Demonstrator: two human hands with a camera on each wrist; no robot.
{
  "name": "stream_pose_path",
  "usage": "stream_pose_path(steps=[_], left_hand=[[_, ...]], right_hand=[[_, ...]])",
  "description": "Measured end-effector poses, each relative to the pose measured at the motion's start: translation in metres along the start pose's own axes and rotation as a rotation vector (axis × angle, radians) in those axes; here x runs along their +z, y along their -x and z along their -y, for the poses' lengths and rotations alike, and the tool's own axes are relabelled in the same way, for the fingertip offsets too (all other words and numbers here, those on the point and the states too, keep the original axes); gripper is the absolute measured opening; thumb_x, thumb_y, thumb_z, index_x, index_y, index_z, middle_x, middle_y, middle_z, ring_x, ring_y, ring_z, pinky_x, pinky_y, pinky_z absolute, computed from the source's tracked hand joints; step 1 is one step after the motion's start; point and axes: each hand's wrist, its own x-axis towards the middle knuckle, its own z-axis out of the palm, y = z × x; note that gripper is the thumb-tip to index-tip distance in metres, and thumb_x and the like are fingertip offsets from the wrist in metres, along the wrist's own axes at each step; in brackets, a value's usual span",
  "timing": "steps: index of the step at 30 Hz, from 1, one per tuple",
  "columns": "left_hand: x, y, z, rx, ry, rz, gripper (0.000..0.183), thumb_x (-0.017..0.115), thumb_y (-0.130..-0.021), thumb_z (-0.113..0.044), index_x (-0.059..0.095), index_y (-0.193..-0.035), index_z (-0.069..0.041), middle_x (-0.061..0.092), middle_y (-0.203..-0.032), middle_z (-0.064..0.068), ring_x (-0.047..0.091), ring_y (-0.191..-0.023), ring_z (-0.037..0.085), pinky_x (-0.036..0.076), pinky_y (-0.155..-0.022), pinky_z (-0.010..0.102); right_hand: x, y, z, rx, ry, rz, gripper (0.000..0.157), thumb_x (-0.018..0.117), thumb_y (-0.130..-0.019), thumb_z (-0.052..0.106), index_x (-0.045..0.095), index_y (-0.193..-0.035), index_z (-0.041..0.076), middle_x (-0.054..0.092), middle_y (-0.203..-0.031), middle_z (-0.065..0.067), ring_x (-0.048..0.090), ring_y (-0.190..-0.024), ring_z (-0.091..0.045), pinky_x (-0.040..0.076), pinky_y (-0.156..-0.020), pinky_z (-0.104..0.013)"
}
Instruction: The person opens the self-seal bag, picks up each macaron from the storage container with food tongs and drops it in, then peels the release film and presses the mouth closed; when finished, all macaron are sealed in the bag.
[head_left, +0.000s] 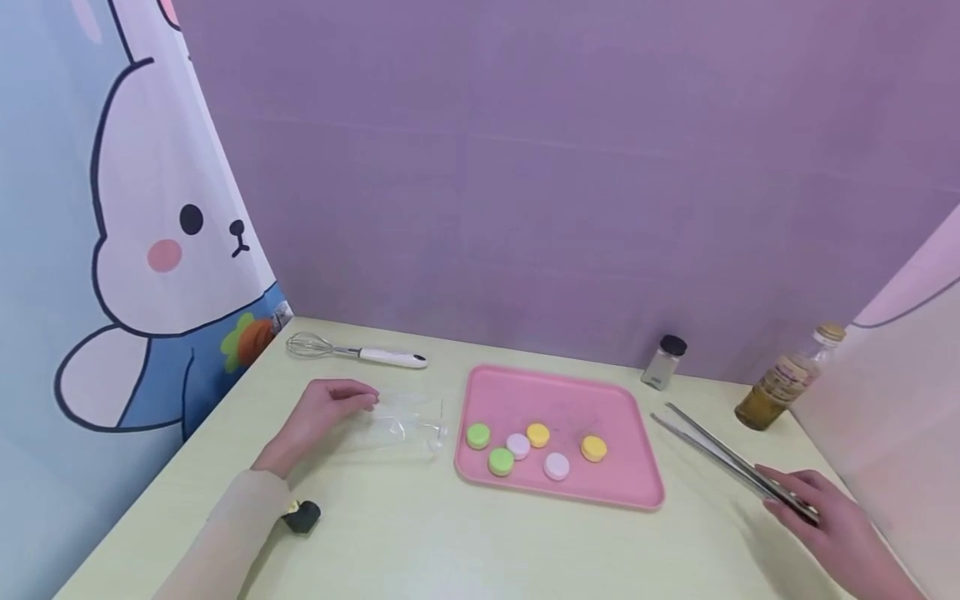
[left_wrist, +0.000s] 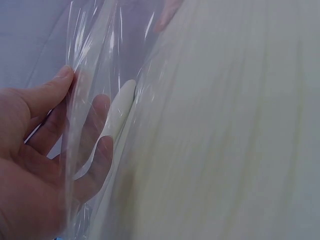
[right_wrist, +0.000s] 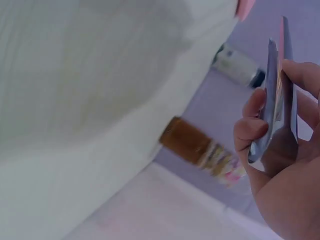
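Note:
My left hand (head_left: 330,410) pinches the edge of a clear plastic bag (head_left: 397,429) between thumb and forefinger, left of a pink tray (head_left: 555,493). In the left wrist view, the other fingers show through the see-through film (left_wrist: 125,50). My right hand (head_left: 832,525) grips metal tongs (head_left: 731,458) near their closed end, the tips apart and pointing toward the tray's right side. On the tray lie several macarons: green (head_left: 501,462), pale purple (head_left: 557,466) and yellow (head_left: 593,448) ones, mostly on the left and middle.
Behind the left hand lies a whisk (head_left: 375,356) with a white handle. A black-capped jar (head_left: 664,363) and a corked bottle (head_left: 783,383) of amber liquid stand at the back right. A small dark object (head_left: 302,517) lies beside the left forearm. A purple wall (head_left: 525,183) rises behind the table.

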Motion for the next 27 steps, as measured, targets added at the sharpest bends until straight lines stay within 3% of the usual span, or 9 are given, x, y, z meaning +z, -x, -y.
stream_pose_path(steps=[6,21,27], left_hand=[[-0.001,-0.001,0.002,0.001,0.002,-0.001,0.028,0.072,-0.096,-0.028,0.076,-0.113,-0.006,0.075,-0.109,0.005,0.067,-0.104,0.019,0.050,-0.092,0.030],[0.000,-0.001,0.000,0.002,0.006,0.005,0.026,0.071,-0.097,-0.024,0.076,-0.114,-0.005,0.075,-0.109,0.006,0.067,-0.103,0.019,0.050,-0.091,0.028],[-0.001,-0.001,0.002,0.009,0.004,0.006,0.026,0.072,-0.096,-0.025,0.076,-0.113,-0.005,0.075,-0.109,0.006,0.067,-0.103,0.019,0.050,-0.090,0.026]], right_hand=[[0.002,-0.004,0.028,-0.127,0.010,-0.032,0.049,0.081,-0.083,0.002,0.070,-0.129,0.014,0.056,-0.101,0.009,0.045,-0.073,0.001,0.033,-0.056,-0.015],[0.017,0.006,0.047,-0.174,0.083,-0.003,0.044,0.088,-0.074,0.010,0.077,-0.116,0.019,0.056,-0.097,0.013,0.044,-0.070,0.006,0.036,-0.055,-0.017],[0.023,0.003,0.051,-0.121,0.098,0.051,0.039,0.088,-0.077,0.015,0.078,-0.114,0.020,0.056,-0.097,0.015,0.045,-0.071,0.006,0.040,-0.055,-0.023]])
